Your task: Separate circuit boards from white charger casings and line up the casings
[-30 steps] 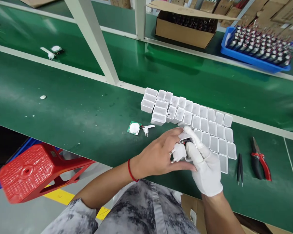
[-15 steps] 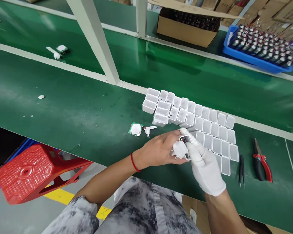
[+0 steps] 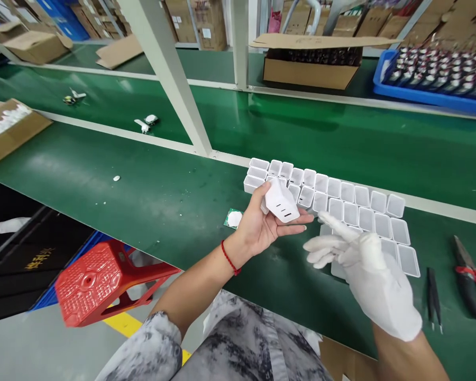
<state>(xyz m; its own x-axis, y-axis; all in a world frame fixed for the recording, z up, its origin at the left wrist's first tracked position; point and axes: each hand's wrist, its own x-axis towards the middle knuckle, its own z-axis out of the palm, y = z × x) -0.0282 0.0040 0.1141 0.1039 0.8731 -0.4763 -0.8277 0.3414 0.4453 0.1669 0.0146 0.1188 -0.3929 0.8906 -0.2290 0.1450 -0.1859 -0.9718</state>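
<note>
My bare left hand holds a white charger body in its palm, raised above the green bench, with the two port slots facing up. My gloved right hand hovers just to the right of it, fingers spread and empty. Behind both hands lie rows of empty white charger shells, open side up. A small green circuit board with a white disc lies on the bench, partly hidden by my left wrist.
Black tweezers and red-handled pliers lie at the right. A blue tray of small parts and a cardboard box stand at the back. A white frame post rises mid-bench. Below left sits a red stool. Another person's gloved hand shows at far left.
Both hands were pressed together on the charger with its plug piece. Now my left hand has lifted the closed charger, and my right hand has let go and opened. The camera tilted up.
</note>
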